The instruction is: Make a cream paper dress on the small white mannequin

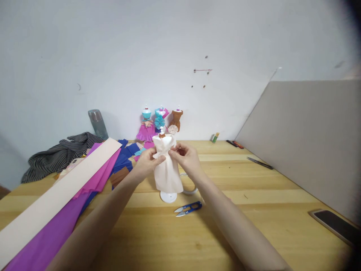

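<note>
A small dress form stands upright on a round white base, wrapped in a cream paper dress that is gathered at the waist. My left hand pinches the left side of the dress at the waist, thumb across its front. On the other side my right hand grips the paper at the same height between thumb and fingers. Blue-handled thread snips lie on the wooden table in front of the base. A roll of tape is just right of the dress, partly behind my right forearm.
Several dressed forms stand against the wall. Coloured paper sheets, a long cream strip, striped cloth and a bottle fill the left side. Rightward are a glue stick, pens, a knife and a phone.
</note>
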`<state>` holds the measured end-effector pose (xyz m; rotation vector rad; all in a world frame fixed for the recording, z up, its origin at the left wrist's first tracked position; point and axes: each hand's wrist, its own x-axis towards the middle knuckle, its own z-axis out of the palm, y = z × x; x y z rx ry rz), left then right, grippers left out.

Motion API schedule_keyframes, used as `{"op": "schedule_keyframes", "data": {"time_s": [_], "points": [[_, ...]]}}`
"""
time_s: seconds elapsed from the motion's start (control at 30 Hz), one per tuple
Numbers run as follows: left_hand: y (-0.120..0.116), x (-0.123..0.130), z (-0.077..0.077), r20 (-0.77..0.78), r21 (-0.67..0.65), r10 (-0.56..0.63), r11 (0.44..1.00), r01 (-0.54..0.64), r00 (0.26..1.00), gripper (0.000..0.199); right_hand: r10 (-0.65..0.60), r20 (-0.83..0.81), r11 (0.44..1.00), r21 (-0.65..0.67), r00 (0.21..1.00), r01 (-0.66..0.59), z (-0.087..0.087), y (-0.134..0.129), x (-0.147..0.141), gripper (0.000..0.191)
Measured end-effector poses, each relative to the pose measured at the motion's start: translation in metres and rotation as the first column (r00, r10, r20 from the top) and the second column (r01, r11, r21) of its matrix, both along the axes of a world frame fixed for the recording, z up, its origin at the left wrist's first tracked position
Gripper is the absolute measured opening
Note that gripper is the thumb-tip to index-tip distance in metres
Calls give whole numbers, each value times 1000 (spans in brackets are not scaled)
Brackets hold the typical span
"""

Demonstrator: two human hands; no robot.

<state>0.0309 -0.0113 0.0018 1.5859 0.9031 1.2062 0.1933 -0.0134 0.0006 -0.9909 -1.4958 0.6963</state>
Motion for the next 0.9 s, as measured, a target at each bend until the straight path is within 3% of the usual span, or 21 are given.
{"op": "schedule_keyframes", "data": {"time_s": [0.2,0.57,0.73,0.9], "points": [[2,4,0,6,-6,-1,1000,1,1000,43,-87,110,992,105,990,76,1,-6,0,16],[-3,9,-2,57,-55,3,998,1,998,40,-177,255,975,178,951,134,7,-9,2,19],[-3,10,-3,51,-50,7,999,-5,999,39,-146,272,983,149,951,108,9,-10,3,18],[-8,8,2,-65,4,54,999,-54,996,36,-81,234,994,87,969,62,3,-4,6,17]]}}
